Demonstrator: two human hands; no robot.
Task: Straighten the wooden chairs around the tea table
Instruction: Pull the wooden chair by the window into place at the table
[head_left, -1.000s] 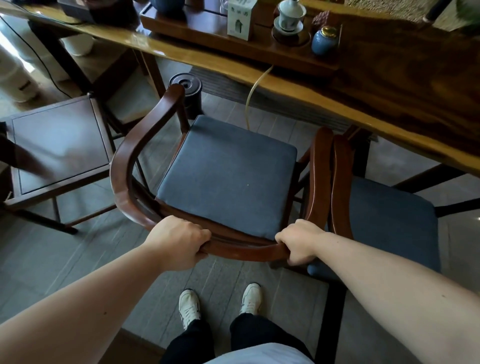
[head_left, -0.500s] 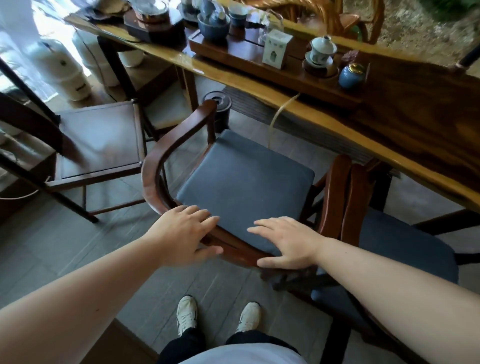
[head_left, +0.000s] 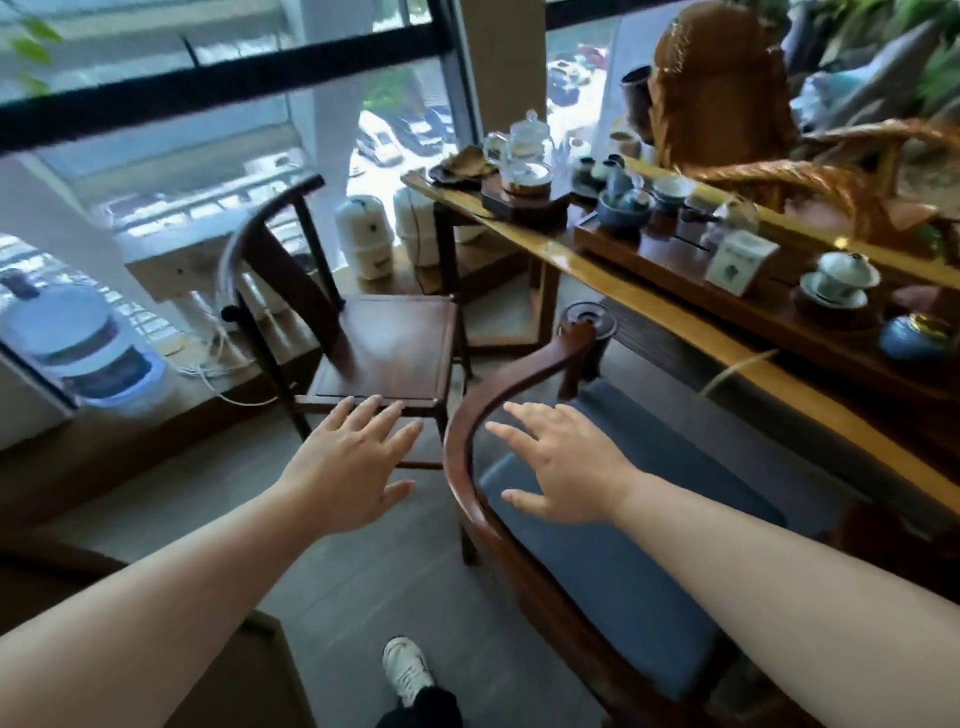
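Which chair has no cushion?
The dark chair by the window: bare wooden seat, past the left hand. The armchair under the right hand has a blue-grey cushion.

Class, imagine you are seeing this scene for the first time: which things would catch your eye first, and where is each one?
Two bare, open hands reach forward at centre: the left hand over the floor, the right hand above the blue cushion of the near armchair. Beyond them a bare dark wooden chair stands by the window, and the long tea table crowded with tea ware runs along the right.
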